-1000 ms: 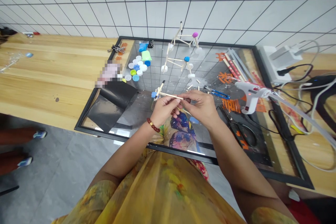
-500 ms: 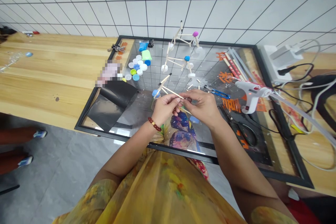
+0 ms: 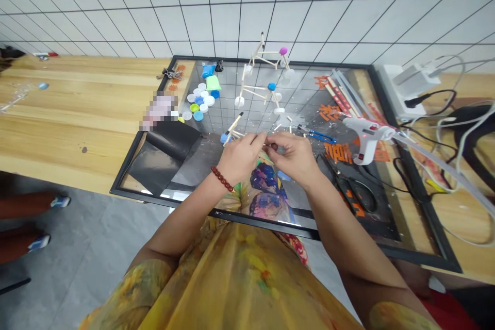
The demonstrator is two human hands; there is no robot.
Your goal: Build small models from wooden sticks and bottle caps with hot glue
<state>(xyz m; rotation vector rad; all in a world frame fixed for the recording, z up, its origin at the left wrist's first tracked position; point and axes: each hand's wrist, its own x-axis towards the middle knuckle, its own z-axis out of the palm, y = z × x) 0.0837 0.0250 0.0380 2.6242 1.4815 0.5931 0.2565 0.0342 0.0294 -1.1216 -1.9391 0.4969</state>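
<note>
A small frame of thin wooden sticks (image 3: 233,126) with a black tip lies at the centre of the glass-topped table, a blue bottle cap (image 3: 225,138) at its left end. My left hand (image 3: 240,159) is closed over the frame's near part, its back hiding most of the sticks. Close against it, my right hand (image 3: 293,157) pinches thumb and forefinger at the sticks' right end; the exact contact is hidden. Beyond stand two similar stick models on white caps, one with a blue ball (image 3: 271,86), the other with a purple ball (image 3: 283,51).
A white glue gun (image 3: 365,136) with its cord stands right, near black scissors (image 3: 358,193) and a blue-handled tool (image 3: 323,137). Bottle caps (image 3: 198,115) and clay packs (image 3: 213,83) are back left, behind a black sheet (image 3: 154,165). A power strip (image 3: 402,95) sits far right.
My left hand has rolled over so its back faces up, covering more of the sticks. The stick frame has tilted slightly with it. The right hand keeps its pinch; the view has shifted slightly.
</note>
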